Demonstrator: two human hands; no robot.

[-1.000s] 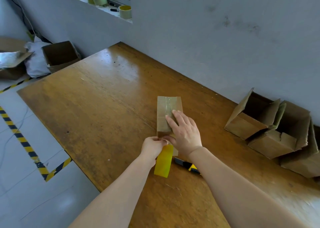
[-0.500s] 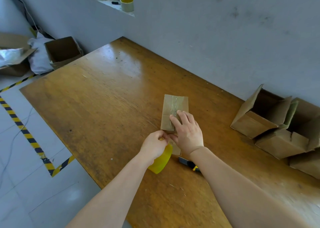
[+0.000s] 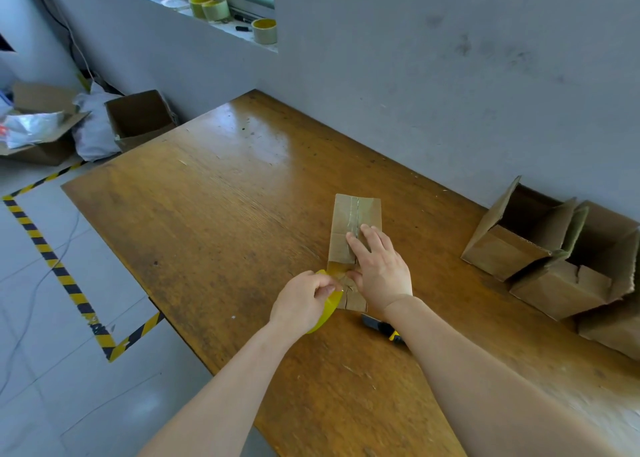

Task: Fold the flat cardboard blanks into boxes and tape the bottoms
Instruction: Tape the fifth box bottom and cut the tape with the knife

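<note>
Head view, one frame.

- Box (image 3: 347, 210): small cardboard box lying on the table (image 3: 225, 221), near its front edge, long axis running away from the viewer. A strip of clear tape runs along the centre seam of the upward face.
- Right hand (image 3: 379, 269): laid flat on the box, fingers straight and together, fingertips on the taped seam, palm over the near half. It grips nothing.
- Left hand (image 3: 301, 300): fingers curled round a yellow tape roll (image 3: 333, 304), thumb and forefinger pinching at its upper edge. The roll is held on edge against the near left corner of the box; a yellowish stretch of tape lies on the box just beside it.
- Utility knife (image 3: 379, 325): black and yellow, on the table just beside the box's near end, partly hidden by the right forearm.
- Folded boxes (image 3: 512, 248): a cluster at the right by the wall, flaps open.
- Spare tape rolls (image 3: 264, 31): on the windowsill.
- Open carton (image 3: 138, 117): on the floor beyond the table's far left corner.
</note>
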